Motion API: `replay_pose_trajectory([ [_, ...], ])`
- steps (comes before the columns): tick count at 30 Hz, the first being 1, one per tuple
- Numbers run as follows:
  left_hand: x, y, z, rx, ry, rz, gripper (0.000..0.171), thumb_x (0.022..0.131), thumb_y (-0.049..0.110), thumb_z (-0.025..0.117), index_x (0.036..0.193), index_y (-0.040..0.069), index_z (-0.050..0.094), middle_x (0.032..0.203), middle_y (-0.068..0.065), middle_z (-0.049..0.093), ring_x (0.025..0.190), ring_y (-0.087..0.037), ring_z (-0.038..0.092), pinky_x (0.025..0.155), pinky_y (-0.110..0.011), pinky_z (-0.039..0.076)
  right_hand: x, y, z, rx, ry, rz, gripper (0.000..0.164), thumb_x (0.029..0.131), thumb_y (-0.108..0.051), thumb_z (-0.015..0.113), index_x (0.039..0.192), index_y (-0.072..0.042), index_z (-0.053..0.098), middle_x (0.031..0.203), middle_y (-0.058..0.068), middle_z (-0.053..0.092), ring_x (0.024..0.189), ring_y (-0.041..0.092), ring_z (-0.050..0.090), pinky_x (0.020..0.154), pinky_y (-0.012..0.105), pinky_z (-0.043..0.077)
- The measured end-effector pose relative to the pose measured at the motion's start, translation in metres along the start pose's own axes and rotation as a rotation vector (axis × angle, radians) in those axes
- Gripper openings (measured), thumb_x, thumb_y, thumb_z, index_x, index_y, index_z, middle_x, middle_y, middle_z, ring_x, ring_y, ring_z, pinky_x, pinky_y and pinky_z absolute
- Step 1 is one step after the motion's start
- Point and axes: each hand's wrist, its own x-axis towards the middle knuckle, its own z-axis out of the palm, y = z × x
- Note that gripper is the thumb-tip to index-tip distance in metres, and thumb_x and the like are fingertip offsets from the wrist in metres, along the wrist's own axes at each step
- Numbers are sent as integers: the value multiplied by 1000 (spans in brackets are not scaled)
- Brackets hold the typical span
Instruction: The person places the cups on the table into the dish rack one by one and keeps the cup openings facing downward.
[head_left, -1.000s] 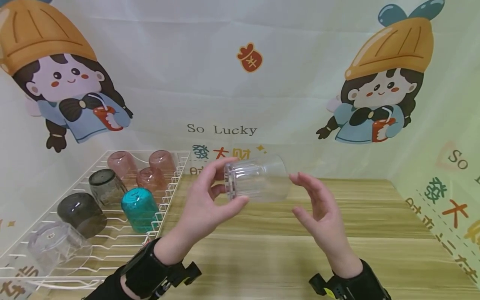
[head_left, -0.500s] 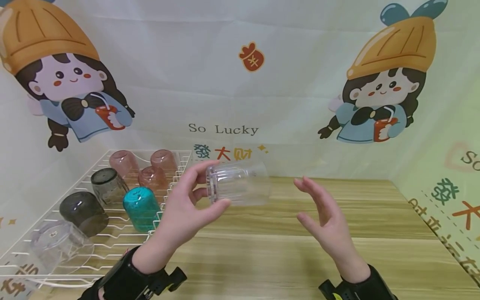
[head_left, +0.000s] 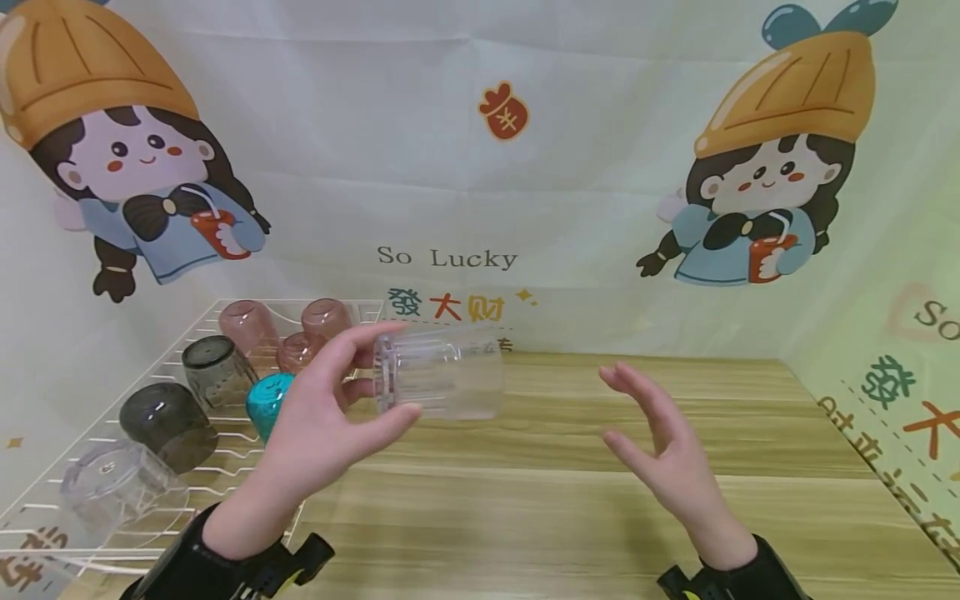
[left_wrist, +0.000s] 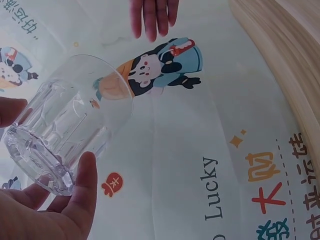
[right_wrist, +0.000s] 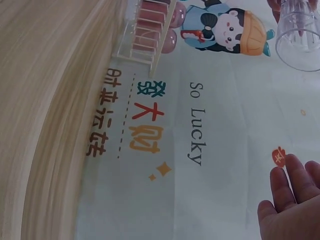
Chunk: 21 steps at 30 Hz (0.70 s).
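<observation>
A clear, ribbed drinking glass (head_left: pixel 446 375) lies sideways in the air, its thick base toward the left and its mouth to the right. My left hand (head_left: pixel 322 408) grips it around the base, thumb on the near side and fingers on the far side. In the left wrist view the same glass (left_wrist: pixel 70 120) shows its fluted wall and heavy bottom between thumb and fingers. My right hand (head_left: pixel 671 454) hovers to the right, apart from the glass, fingers extended and holding nothing. In the right wrist view the glass (right_wrist: pixel 300 37) appears at the top right corner.
A white wire rack (head_left: pixel 217 496) stands at the left. On it, upside down, are several pink glasses (head_left: pixel 243 325), two dark grey glasses (head_left: pixel 168 425), a teal glass (head_left: pixel 266 404) and a clear glass (head_left: pixel 120 487). A wooden tabletop (head_left: pixel 525 517) meets a printed cloth backdrop (head_left: pixel 585 192).
My left hand has carried the glass leftward, away from my right hand, and now overlaps part of the rack and teal glass. The right hand has shifted slightly right and down.
</observation>
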Motion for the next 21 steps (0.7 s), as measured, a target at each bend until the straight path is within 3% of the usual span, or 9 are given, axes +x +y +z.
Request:
replay_pose_trajectory([
  [10,-7,1,-19,101,36,-27,64,74,10,79,132,18,51,110,2,56,97,-5,53,81,-11,49,-4,3,-8,-60,-32,-15,69,81,17,59,144,0,34,141,12,48,131,11,40,111,16,23],
  [21,-18,-8,-37,234,75,-75,65,74,15,80,132,22,51,109,5,53,96,-4,49,79,-5,46,-12,6,-15,-124,-57,89,70,85,9,61,146,-11,33,143,10,46,131,5,38,108,11,23],
])
